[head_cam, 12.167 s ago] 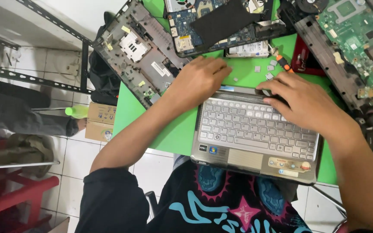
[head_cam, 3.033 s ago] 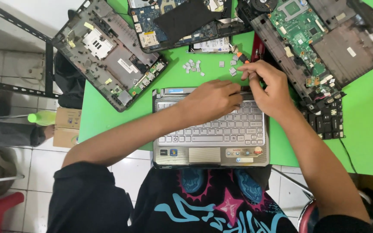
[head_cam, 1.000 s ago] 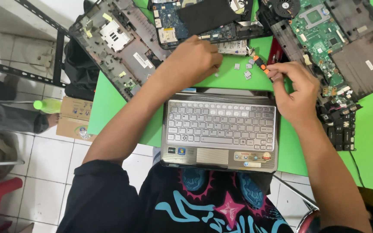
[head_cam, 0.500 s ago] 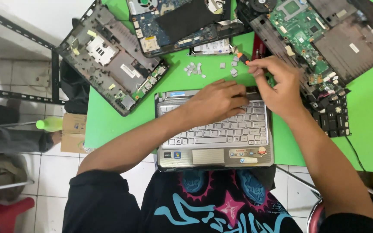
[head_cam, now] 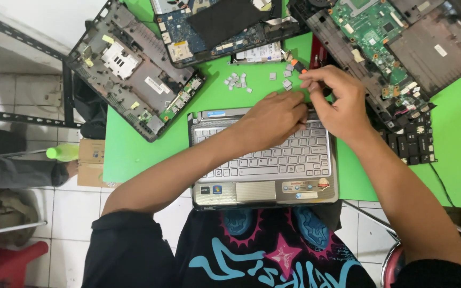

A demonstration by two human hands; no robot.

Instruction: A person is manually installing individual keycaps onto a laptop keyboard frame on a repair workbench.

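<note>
- Our left hand (head_cam: 273,120) lies palm-down over the upper right of the silver laptop keyboard (head_cam: 265,154), fingers curled together and pressing at its top edge.
- Our right hand (head_cam: 337,101) sits just beside it, fingers pinched shut around a small screwdriver with an orange tip (head_cam: 297,65), which points up-left.
- The silver laptop base rests at the near edge of the green table (head_cam: 454,144), against our lap.
- Small grey loose key caps (head_cam: 236,81) lie scattered just beyond the hands.
- A stripped laptop chassis (head_cam: 134,69) lies to the left; a green circuit board (head_cam: 369,24) sits at upper right.
</note>
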